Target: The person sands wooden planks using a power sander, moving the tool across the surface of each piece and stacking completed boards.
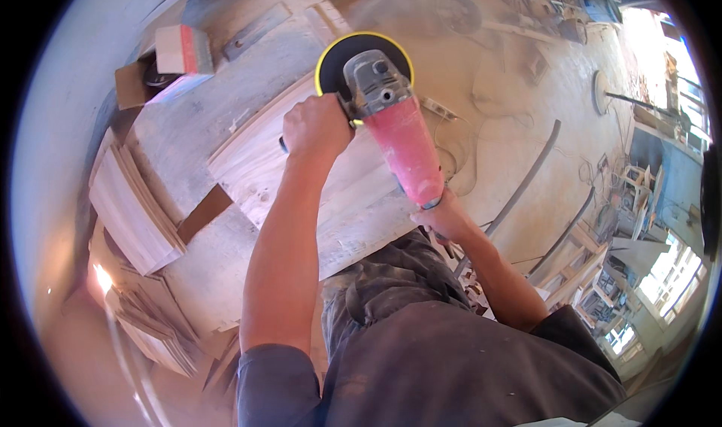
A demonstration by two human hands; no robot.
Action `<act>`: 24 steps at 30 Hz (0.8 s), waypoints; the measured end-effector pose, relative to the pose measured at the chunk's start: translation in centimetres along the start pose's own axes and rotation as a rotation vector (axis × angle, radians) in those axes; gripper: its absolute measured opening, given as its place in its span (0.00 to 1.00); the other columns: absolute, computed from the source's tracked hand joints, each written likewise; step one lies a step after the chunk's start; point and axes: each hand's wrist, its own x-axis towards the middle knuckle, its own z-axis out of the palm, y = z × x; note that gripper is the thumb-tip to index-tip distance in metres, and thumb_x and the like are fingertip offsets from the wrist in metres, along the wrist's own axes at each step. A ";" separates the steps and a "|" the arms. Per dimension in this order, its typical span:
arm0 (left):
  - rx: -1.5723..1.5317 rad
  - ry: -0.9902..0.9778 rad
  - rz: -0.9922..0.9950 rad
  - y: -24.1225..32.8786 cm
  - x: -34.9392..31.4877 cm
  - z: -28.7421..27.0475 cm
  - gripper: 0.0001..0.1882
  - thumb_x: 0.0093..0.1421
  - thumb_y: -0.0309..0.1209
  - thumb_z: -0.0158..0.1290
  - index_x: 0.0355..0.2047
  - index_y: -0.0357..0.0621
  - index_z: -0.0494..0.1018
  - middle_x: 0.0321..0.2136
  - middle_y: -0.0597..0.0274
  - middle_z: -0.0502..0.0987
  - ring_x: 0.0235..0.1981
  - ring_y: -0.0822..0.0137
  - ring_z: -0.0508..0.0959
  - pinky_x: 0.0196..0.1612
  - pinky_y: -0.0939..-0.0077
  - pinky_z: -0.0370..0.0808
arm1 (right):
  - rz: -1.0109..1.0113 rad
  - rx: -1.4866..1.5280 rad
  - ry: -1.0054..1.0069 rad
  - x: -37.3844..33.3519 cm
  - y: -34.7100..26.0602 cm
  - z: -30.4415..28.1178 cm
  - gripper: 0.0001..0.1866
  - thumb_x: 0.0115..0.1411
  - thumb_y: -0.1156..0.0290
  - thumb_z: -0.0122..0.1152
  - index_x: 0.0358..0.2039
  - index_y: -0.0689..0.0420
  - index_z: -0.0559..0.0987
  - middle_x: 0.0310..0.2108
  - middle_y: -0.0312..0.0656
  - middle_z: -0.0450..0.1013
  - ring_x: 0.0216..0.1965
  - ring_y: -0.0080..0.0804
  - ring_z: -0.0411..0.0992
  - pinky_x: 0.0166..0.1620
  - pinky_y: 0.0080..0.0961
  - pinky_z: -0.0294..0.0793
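Observation:
Both my hands hold a red and grey angle polisher (406, 141) with a round black pad (331, 67) edged in yellow. My left hand (320, 126) is closed round its side handle, whose dark end pokes out to the left of the fist. At the rear end of the red body my right hand (446, 218) wraps the grip; its fingers are partly hidden. Under the tool lies a pale wooden panel (263, 164) on the worktable (226, 250). Whether the pad touches the panel I cannot tell.
An open cardboard box (183, 51) stands at the table's far left. Stacked boards (135, 212) lie at the left, with more boards (154, 329) lower down. A power strip (439, 109) and loose cable (475, 156) lie right of the tool. Dark curved strips (526, 182) cross the dusty floor.

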 end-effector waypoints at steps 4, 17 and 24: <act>-0.020 0.010 -0.029 -1.5 0.6 -0.7 0.12 0.55 0.35 0.59 0.37 0.46 0.84 0.39 0.51 0.84 0.44 0.51 0.84 0.46 0.60 0.81 | -0.028 -0.010 -0.013 1.6 0.2 0.7 0.11 0.50 0.74 0.70 0.29 0.58 0.74 0.20 0.33 0.71 0.19 0.21 0.70 0.23 0.26 0.69; -0.148 0.037 -0.279 -15.0 -6.7 0.6 0.13 0.55 0.35 0.57 0.39 0.47 0.83 0.39 0.51 0.84 0.42 0.51 0.84 0.45 0.58 0.81 | -0.049 -0.212 -0.205 0.5 -5.1 9.2 0.10 0.51 0.74 0.70 0.29 0.59 0.74 0.20 0.34 0.72 0.19 0.22 0.71 0.23 0.25 0.69; -0.227 0.099 -0.475 -22.0 -11.6 2.1 0.13 0.56 0.36 0.56 0.37 0.47 0.84 0.39 0.50 0.84 0.43 0.51 0.84 0.46 0.59 0.81 | -0.037 -0.416 -0.230 -1.2 -10.4 15.7 0.10 0.49 0.72 0.63 0.29 0.65 0.76 0.15 0.38 0.67 0.12 0.26 0.66 0.13 0.32 0.60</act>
